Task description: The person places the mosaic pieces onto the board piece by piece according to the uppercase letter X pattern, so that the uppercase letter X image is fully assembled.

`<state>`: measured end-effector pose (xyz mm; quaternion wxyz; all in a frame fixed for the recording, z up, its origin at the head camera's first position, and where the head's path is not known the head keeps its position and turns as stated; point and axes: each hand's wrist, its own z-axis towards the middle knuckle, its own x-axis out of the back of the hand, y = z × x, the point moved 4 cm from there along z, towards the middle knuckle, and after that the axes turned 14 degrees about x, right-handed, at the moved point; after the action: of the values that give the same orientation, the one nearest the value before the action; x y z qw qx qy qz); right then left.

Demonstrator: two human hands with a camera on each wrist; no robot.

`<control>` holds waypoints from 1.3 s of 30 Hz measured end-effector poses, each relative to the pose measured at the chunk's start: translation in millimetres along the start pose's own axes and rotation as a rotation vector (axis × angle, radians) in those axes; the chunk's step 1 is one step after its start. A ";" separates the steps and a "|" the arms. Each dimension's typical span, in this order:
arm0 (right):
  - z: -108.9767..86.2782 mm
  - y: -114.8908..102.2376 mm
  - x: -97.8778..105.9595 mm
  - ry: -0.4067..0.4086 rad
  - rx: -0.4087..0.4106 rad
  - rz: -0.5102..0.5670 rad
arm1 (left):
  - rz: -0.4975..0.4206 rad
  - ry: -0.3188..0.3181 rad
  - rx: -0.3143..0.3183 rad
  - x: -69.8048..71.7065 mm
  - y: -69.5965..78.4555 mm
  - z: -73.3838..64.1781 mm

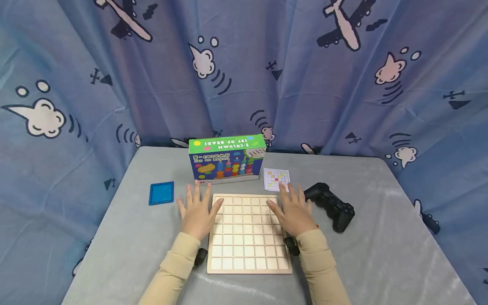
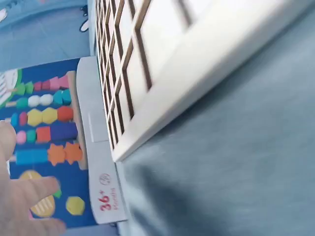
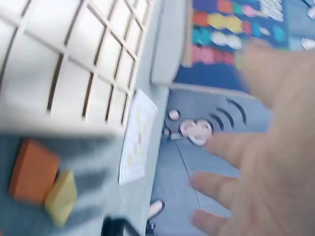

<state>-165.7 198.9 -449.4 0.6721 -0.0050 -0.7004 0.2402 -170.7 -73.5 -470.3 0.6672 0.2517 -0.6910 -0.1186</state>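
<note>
A light wooden grid board (image 1: 249, 271) with rows of square cells lies flat on the table. My left hand (image 1: 198, 218), fingers straight and spread, is over its left edge and holds nothing. Over the right edge is my right hand (image 1: 295, 214), also spread and holding nothing. An orange block (image 3: 33, 172) and a yellow block (image 3: 62, 198) lie beside the board in the right wrist view; my right hand mostly hides them in the head view. Just past the right fingertips lies a small card (image 1: 275, 176) printed with a coloured grid.
Behind the board stands a blue and green bead-set box (image 1: 228, 163). A flat blue square tray (image 1: 161, 194) lies at the left, a black game controller (image 1: 331, 205) at the right. The grey-covered table (image 1: 389, 237) meets a patterned blue curtain (image 1: 244, 84) at the back.
</note>
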 end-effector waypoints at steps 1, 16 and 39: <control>-5.8 2.4 1.6 0.001 0.000 -0.001 | -0.026 -0.005 -0.001 -0.4 -2.4 -1.8; -55.5 44.7 6.4 0.041 -0.088 0.017 | -0.343 -0.361 -0.084 -21.9 -45.7 -10.0; -67.1 63.7 1.8 0.088 -0.073 0.027 | -0.153 -0.296 -0.312 -27.6 -56.3 -12.6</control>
<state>-122.7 278.0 -470.9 0.6983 -0.0493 -0.6784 0.2229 -148.1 -104.9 -521.2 0.5785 0.1770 -0.7335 -0.3098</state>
